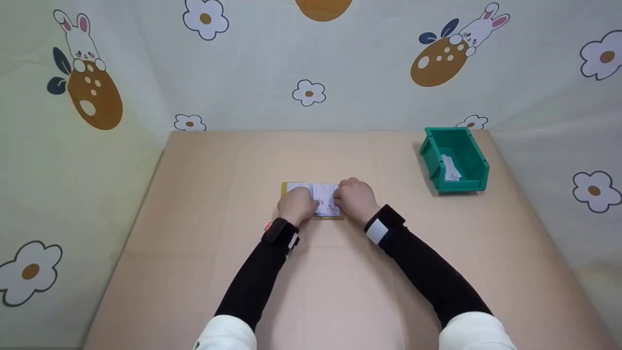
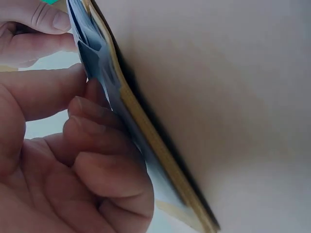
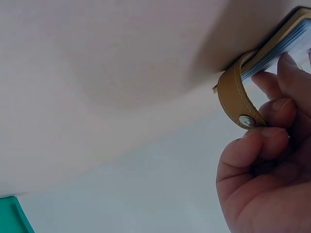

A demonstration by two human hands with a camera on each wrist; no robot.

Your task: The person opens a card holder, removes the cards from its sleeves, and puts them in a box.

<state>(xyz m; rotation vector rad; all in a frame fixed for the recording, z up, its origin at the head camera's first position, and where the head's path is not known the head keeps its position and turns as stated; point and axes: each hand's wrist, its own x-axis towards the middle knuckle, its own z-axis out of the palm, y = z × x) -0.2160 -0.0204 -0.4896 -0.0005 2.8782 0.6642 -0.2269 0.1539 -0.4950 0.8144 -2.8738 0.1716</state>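
A tan card holder (image 1: 328, 218) with a snap strap (image 3: 234, 97) lies spread on the table, its clear sleeves (image 1: 324, 197) facing up. My left hand (image 1: 296, 206) is over its left half. In the left wrist view, the left thumb and forefinger pinch a sleeve edge (image 2: 90, 58), while the other fingers curl against the pages. At the right edge, my right hand (image 1: 357, 198) holds the sleeves between thumb and fingertips. The strap with its metal snap hangs loose beside the right fingers (image 3: 279, 109). What sits inside the pinched sleeve is hidden.
A green bin (image 1: 460, 185) stands at the table's back right, with a white paper-like piece (image 1: 451, 169) inside. Patterned curtains (image 1: 252, 73) enclose the back and both sides of the tan tabletop (image 1: 204, 204).
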